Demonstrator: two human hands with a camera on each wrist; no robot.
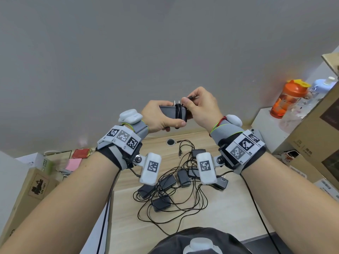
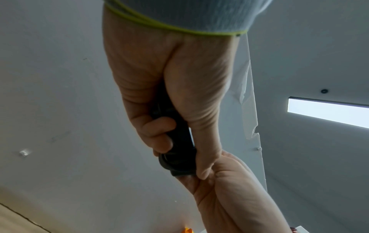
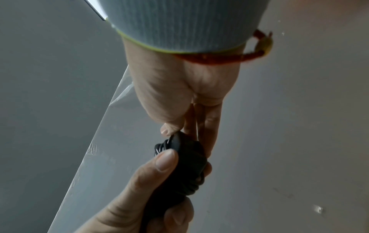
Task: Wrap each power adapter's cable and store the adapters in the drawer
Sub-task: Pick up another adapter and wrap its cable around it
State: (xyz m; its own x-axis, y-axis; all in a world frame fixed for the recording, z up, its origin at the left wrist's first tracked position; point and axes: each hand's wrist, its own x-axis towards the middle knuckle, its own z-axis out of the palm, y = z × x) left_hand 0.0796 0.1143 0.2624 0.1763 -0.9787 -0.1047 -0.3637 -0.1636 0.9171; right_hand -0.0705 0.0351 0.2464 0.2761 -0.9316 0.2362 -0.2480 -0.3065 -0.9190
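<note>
Raised in front of the grey wall, my left hand (image 1: 161,116) grips a black power adapter (image 1: 167,111) with its prongs pointing up. Its thin black cable (image 1: 178,111) is wound in several turns around the body. My right hand (image 1: 199,105) pinches the cable's plug end (image 1: 191,97) just above the coil. In the left wrist view the adapter (image 2: 179,151) shows between my left fingers and thumb. In the right wrist view the wound adapter (image 3: 187,159) sits under my right fingertips. Several more black adapters (image 1: 180,180) lie tangled in loose cables on the wooden desk (image 1: 229,208) below.
Cardboard boxes (image 1: 31,189) stand at the left with red and pink packets (image 1: 80,154). At the right are a white box (image 1: 267,125), an orange bottle (image 1: 288,98) and large cartons (image 1: 315,129). A cable hole (image 1: 171,142) lies at the desk's back edge. No drawer is in view.
</note>
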